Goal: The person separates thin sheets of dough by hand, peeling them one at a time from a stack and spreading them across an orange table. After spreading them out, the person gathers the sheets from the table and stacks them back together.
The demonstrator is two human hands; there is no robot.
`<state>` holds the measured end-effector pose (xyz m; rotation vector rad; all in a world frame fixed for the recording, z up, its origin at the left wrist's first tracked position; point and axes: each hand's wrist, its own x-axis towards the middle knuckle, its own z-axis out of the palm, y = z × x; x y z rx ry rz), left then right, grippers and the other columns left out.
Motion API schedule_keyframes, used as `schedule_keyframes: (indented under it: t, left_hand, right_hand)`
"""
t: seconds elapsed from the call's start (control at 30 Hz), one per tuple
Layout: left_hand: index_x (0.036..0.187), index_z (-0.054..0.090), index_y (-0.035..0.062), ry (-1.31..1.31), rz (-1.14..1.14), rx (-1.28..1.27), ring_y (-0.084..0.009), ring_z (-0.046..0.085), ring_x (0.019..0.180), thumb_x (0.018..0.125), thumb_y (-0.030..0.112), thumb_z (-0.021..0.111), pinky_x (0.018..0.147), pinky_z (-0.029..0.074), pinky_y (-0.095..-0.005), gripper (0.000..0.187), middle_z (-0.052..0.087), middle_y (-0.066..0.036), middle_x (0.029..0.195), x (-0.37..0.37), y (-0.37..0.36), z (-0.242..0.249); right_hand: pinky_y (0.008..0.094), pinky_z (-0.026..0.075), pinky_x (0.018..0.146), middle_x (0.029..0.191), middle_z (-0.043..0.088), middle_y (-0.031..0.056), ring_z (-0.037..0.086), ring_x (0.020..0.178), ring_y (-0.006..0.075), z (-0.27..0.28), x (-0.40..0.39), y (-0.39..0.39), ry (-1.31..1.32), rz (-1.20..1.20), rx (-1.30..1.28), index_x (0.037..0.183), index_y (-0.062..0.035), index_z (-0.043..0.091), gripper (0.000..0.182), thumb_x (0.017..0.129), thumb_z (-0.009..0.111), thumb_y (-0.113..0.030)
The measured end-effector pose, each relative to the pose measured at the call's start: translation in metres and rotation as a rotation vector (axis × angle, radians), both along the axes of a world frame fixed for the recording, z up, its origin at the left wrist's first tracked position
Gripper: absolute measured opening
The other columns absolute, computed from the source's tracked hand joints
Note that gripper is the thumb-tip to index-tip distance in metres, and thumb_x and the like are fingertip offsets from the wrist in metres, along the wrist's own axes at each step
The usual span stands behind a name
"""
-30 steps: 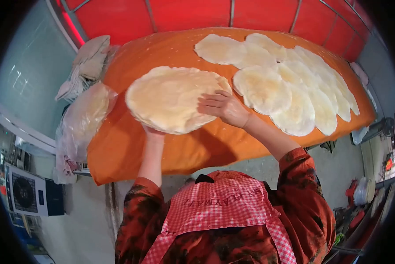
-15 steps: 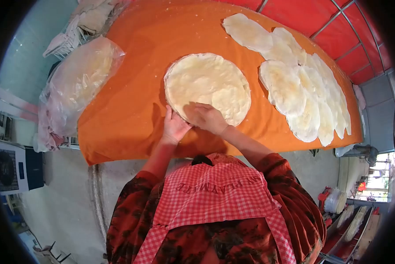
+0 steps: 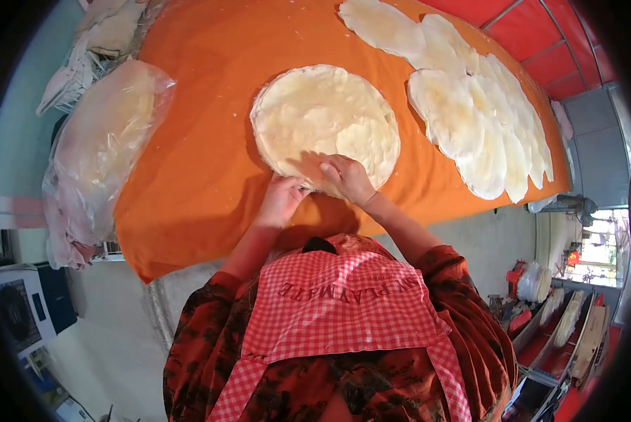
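Note:
A round stack of thin pale flatbreads (image 3: 322, 116) lies on the orange cloth, close in front of me. At its near edge my left hand (image 3: 281, 200) is closed, fingertips pinching the rim of a flatbread. My right hand (image 3: 350, 180) rests over the near part of the stack with its fingers curled in. Whatever those fingers hold, if anything, is hidden beneath the hand. Both hands are close together at the near rim.
Overlapping flatbreads (image 3: 473, 112) are spread on the right side of the orange cloth (image 3: 196, 148). On the left stands a clear plastic bag (image 3: 104, 141) with pale contents. A fan-like appliance (image 3: 23, 309) is at lower left, and long trays (image 3: 554, 330) at lower right.
My left hand has gone from spread fingers to a pinch at the stack's rim. The right hand's fingers, flatter before, have curled in. The whole view has shifted slightly.

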<state>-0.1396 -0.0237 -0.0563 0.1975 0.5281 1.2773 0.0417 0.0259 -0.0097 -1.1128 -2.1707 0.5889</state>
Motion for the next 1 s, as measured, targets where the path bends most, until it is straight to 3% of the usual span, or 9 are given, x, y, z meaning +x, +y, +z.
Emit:
schedule_keyframes:
  t: [0.13,0.23,0.33,0.43,0.53,0.73,0.87,0.9,1.0]
  left_hand:
    - [0.129,0.045,0.0100,0.088,-0.023,-0.035,-0.0234,0.056,0.111,0.083,-0.004,0.049,0.094,0.048,-0.0423,0.049,0.055,-0.009,0.124,0.001,0.004,0.003]
    - [0.130,0.044,0.0085,0.045,-0.028,0.012,-0.0244,0.056,0.113,0.082,-0.005,0.050,0.095,0.048,-0.0427,0.050,0.055,-0.010,0.125,0.001,0.003,0.002]
    - [0.131,0.043,0.0070,0.007,-0.044,0.110,-0.0259,0.055,0.115,0.082,-0.006,0.050,0.095,0.048,-0.0435,0.051,0.054,-0.011,0.126,0.000,0.003,0.010]
    - [0.131,0.043,0.0074,0.021,-0.005,0.082,-0.0269,0.055,0.115,0.081,-0.008,0.050,0.096,0.048,-0.0441,0.054,0.054,-0.011,0.126,0.003,0.003,-0.004]
    - [0.131,0.044,0.0088,0.076,0.039,0.035,-0.0263,0.056,0.114,0.082,-0.007,0.050,0.094,0.048,-0.0442,0.052,0.055,-0.010,0.125,0.007,-0.002,-0.009]
    - [0.125,0.047,0.0110,0.247,0.146,-0.068,-0.0207,0.060,0.103,0.088,-0.001,0.051,0.081,0.053,-0.0386,0.039,0.059,-0.005,0.116,0.018,-0.003,0.004]
    - [0.118,0.051,0.0119,0.340,0.226,-0.158,-0.0175,0.062,0.095,0.086,-0.002,0.056,0.071,0.056,-0.0342,0.035,0.061,-0.005,0.107,0.032,0.000,0.012]
    - [0.116,0.052,0.0105,0.337,0.245,-0.187,-0.0181,0.062,0.095,0.086,-0.003,0.055,0.071,0.056,-0.0353,0.033,0.061,-0.005,0.107,0.031,0.002,0.005]
    - [0.113,0.053,0.0073,0.300,0.309,-0.166,-0.0195,0.062,0.096,0.085,-0.003,0.054,0.071,0.056,-0.0361,0.031,0.061,-0.006,0.107,0.018,0.006,-0.006]
  right_hand:
    - [0.0401,0.052,0.067,0.081,0.065,0.0148,0.064,0.075,0.0325,0.025,-0.012,-0.010,-0.048,0.111,0.183,0.097,-0.0035,0.064,0.023,0.082,0.067,-0.020]
    - [0.0403,0.050,0.065,0.078,0.063,0.0173,0.063,0.071,0.0330,0.017,-0.006,-0.003,-0.012,0.097,-0.070,0.091,-0.0025,0.067,0.018,0.082,0.067,-0.018]
    - [0.0390,0.049,0.062,0.075,0.062,0.0189,0.063,0.067,0.0320,-0.004,0.004,0.010,0.064,-0.024,-0.154,0.087,-0.0024,0.068,0.013,0.083,0.065,-0.015]
    - [0.0311,0.050,0.066,0.079,0.067,0.0150,0.065,0.071,0.0232,-0.005,0.012,0.016,0.023,-0.085,-0.355,0.092,0.0013,0.068,0.016,0.085,0.066,-0.013]
    - [0.0373,0.051,0.065,0.078,0.064,0.0171,0.062,0.067,0.0291,-0.004,0.010,0.012,0.162,-0.041,-0.369,0.100,-0.0088,0.070,0.020,0.083,0.066,-0.018]
    - [0.0391,0.054,0.070,0.088,0.066,0.0127,0.065,0.076,0.0319,0.026,-0.009,-0.010,-0.062,0.065,0.056,0.125,-0.0181,0.058,0.051,0.078,0.070,-0.034]
    - [0.0415,0.054,0.065,0.084,0.067,0.0150,0.066,0.075,0.0319,0.023,-0.017,-0.008,-0.311,0.060,0.062,0.115,-0.0150,0.062,0.042,0.078,0.066,-0.035]
    - [0.0412,0.054,0.063,0.080,0.067,0.0160,0.067,0.072,0.0315,0.028,-0.021,-0.003,-0.352,0.057,0.069,0.103,-0.0123,0.066,0.033,0.077,0.064,-0.034]
    - [0.0429,0.053,0.060,0.078,0.065,0.0156,0.065,0.068,0.0328,0.058,-0.032,0.014,-0.546,0.245,0.004,0.087,-0.0054,0.065,0.025,0.078,0.062,-0.028]
